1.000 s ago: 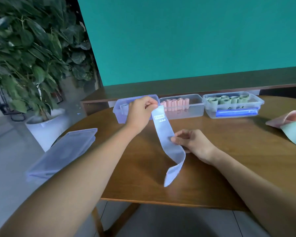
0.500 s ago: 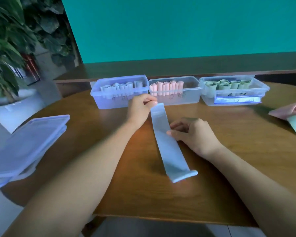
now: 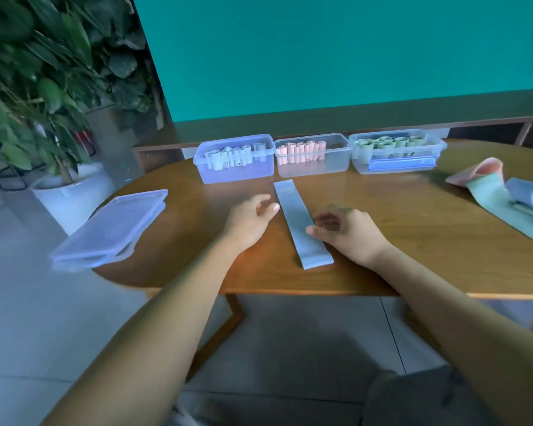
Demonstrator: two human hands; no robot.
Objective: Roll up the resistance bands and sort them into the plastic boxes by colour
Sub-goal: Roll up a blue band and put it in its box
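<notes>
Lay flat on the table (image 3: 413, 229), the blue band (image 3: 299, 224), near the three boxes (image 3: 313, 161). Hovered either side, left hand (image 3: 250, 219) and right hand (image 3: 348, 232), fingers loose, gripping nothing.

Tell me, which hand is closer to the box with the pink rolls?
Left. The left hand lies just in front of the pink box, slightly to its left. The right hand sits farther back towards the person, beside the flat blue band.

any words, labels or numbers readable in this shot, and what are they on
None can be read.
Blue box: dark handwritten marks on the front wall, too blurred.
Pink box: dark marks, too blurred.
Green box: dark marks, too blurred.
Flat blue band: no print visible.
</notes>
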